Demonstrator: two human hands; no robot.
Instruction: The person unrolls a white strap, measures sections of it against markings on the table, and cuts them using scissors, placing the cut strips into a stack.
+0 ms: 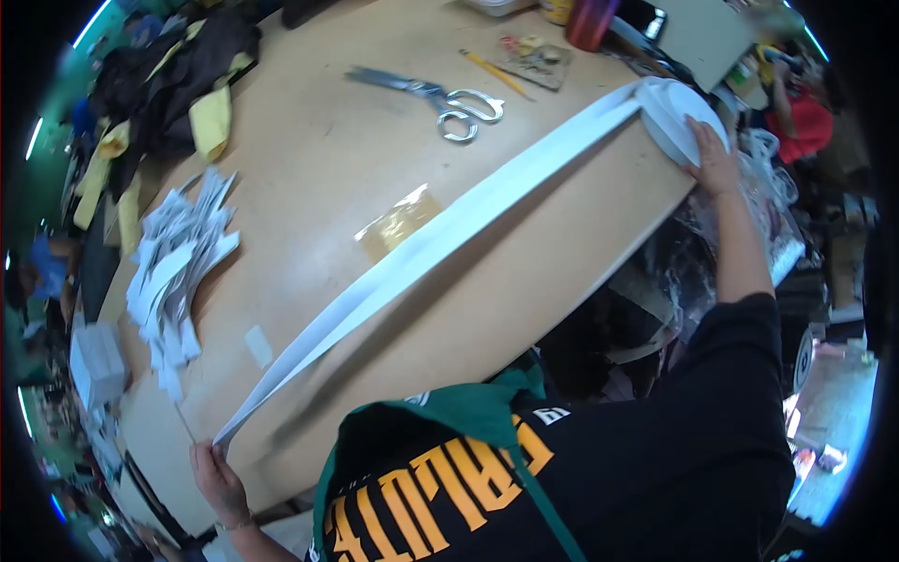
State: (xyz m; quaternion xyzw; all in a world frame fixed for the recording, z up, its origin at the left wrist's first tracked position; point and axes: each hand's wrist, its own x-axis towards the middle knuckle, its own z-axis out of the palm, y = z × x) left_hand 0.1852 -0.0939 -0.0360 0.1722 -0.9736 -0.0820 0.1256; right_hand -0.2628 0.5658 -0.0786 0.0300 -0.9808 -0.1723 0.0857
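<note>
A long white strip of tape or elastic [449, 228] stretches diagonally over the table, joined to a white roll [670, 122] at the upper right. At the lower left, my left hand [218, 482] pinches the strip's free end. My right hand [714, 157] is closed around the near side of the roll, by the table's edge. Below the strip lies its shadow, so much of it hangs above the tabletop. Metal scissors [435, 98] rest beyond the strip. A small clear-gold plastic packet [398, 222] lies partly under it.
A pile of cut white strips [180, 267] lies at the left of the table [309, 169]. Dark and yellow fabric [169, 94] is heaped behind it. A pencil [496, 73], a red tumbler [590, 23] and a phone [643, 17] are at the back. Plastic bags [749, 225] hang at the right.
</note>
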